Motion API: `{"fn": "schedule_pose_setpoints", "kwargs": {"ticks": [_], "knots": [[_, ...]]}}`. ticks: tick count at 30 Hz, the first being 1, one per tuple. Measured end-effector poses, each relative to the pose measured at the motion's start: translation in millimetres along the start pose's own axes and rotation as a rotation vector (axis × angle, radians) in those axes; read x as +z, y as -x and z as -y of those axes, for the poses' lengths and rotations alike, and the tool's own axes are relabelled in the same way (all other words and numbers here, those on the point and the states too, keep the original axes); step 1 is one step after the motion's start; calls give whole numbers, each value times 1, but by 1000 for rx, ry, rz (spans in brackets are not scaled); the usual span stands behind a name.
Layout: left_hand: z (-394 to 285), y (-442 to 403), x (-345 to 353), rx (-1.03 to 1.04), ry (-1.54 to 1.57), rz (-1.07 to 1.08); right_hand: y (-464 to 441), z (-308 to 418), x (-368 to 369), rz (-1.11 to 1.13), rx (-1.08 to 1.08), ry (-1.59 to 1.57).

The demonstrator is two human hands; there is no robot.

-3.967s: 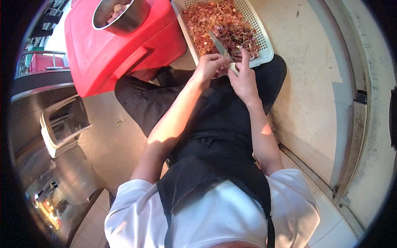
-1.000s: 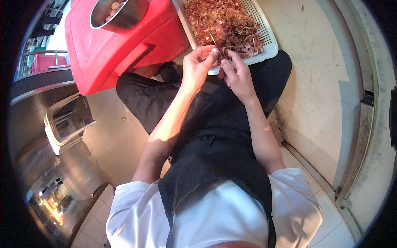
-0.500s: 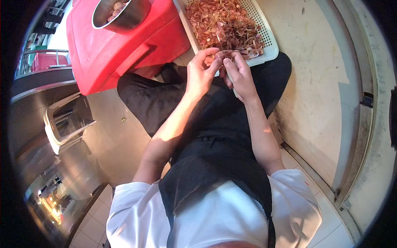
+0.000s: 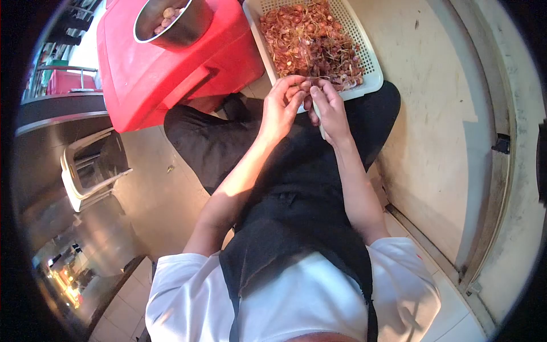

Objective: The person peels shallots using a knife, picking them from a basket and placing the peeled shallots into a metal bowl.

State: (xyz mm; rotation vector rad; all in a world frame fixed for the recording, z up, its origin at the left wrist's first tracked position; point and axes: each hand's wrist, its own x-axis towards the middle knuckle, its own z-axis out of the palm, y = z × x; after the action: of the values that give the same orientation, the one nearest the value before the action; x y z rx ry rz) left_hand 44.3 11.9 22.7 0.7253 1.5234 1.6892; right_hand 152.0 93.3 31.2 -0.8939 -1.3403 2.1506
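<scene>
My left hand [image 4: 278,109] pinches a small shallot [image 4: 306,86], mostly covered by the fingertips. In my right hand [image 4: 333,111] is a small knife [image 4: 322,131], its pale handle running down along the palm. The blade is hard to make out against the background. Both hands are close together over my lap, at the near edge of a white perforated basket [image 4: 373,84]. Reddish shallots and loose dry skins [image 4: 310,40] fill the basket.
A red lidded box [image 4: 171,74] stands at the upper left, with a metal pot [image 4: 194,28] of pinkish peeled bulbs [image 4: 168,17] on top. A pale wall panel [image 4: 430,125] rises close on the right. A white plastic frame [image 4: 71,176] lies at the left.
The view has shifted slightly, so the basket and hands sit a little lower. My fingers have moved slightly around the shallot; both hands keep their hold.
</scene>
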Motion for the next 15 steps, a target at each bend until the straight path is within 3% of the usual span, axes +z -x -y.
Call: {"fn": "schedule_pose_setpoints", "kwargs": {"ticks": [7,12,15], "knots": [[13,-9,-6,-285,393,-2,-1,1,0,13,1,38],[15,-16,-14,-339,460,-36,-6,0,-5,-66,75,-107],[9,-19,-17,-385,536,-27,-8,2,-11,-95,142,-34]]}}
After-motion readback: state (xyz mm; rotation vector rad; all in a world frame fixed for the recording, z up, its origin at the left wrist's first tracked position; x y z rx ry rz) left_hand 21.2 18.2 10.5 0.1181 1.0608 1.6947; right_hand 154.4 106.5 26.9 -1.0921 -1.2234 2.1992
